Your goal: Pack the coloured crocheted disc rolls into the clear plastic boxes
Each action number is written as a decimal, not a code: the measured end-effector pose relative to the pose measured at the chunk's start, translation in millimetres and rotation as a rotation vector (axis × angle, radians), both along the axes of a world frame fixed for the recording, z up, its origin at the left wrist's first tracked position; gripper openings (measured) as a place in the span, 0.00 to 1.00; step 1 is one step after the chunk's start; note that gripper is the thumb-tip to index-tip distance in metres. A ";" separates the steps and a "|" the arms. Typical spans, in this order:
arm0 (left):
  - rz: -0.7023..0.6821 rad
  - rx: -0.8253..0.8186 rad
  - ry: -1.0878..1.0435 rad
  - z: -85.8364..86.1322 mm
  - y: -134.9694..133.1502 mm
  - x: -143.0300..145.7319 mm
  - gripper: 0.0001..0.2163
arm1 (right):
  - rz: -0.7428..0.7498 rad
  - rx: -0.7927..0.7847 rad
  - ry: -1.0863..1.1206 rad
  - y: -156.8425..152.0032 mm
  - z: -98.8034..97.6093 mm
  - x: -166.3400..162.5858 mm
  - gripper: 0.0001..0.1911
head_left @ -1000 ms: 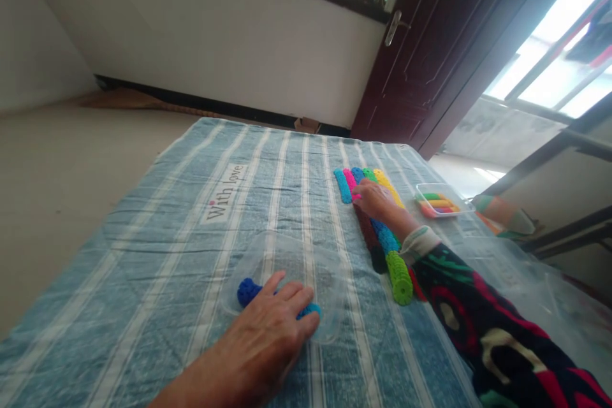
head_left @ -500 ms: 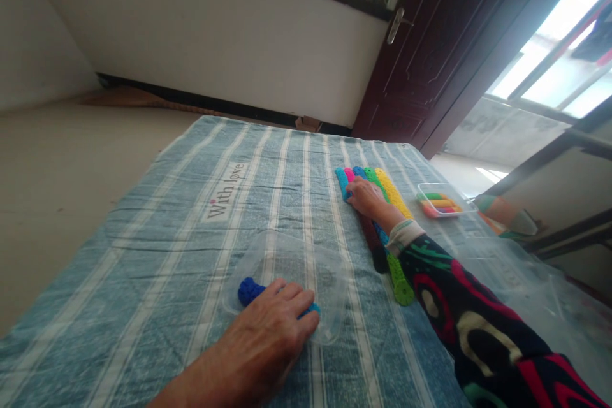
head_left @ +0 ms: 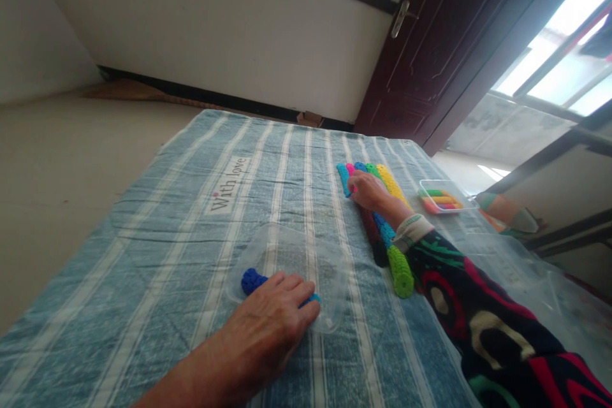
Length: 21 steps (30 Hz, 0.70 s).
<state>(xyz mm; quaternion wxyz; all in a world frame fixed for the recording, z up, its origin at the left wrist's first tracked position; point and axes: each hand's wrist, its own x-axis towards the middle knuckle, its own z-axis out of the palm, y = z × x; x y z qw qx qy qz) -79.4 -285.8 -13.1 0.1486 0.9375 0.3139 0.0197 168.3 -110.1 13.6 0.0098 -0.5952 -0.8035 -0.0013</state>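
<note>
Near the front, my left hand (head_left: pixel 280 306) is closed over a dark blue bumpy roll (head_left: pixel 253 280); a light blue end shows past the fingertips. The roll lies in a clear plastic tray (head_left: pixel 325 268). My right hand (head_left: pixel 370 190) has its fingers bent down on a pink roll (head_left: pixel 350 169) in a row of coloured rolls. Beside it on the left is a light blue roll (head_left: pixel 342 175). Dark blue, green (head_left: pixel 400 274) and yellow rolls (head_left: pixel 389 180) run alongside, with a brown-to-black one (head_left: pixel 375 239) nearer me. My hand and sleeve hide parts of the row.
A striped cloth (head_left: pixel 162 248) covers the table. To the right stands a clear box (head_left: pixel 447 197) with several coloured sticks in it. Clear plastic containers (head_left: pixel 507 261) lie at the right edge. Beyond the table are a wall and a dark door (head_left: pixel 425 32).
The view has shifted slightly. My right hand remains at the far end of the row, its fingers drawn in a little. My left hand stays on the dark blue roll.
</note>
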 end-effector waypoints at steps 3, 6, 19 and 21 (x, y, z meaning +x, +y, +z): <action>-0.017 0.009 -0.009 -0.5 0.1 -0.2 0.08 | 0.087 -0.019 0.079 -23.6 18.1 -2.0 0.03; -0.032 0.008 -0.003 -1.2 0.1 -0.8 0.07 | 0.329 -0.162 0.313 -61.6 36.2 -8.3 0.04; -0.055 -0.117 -0.022 8.8 4.9 -3.4 0.11 | 0.697 -0.503 0.124 -126.4 9.0 -60.5 0.08; -0.053 -0.142 -0.007 12.7 5.3 -4.3 0.10 | 0.676 -0.528 0.150 -125.4 5.2 -62.5 0.09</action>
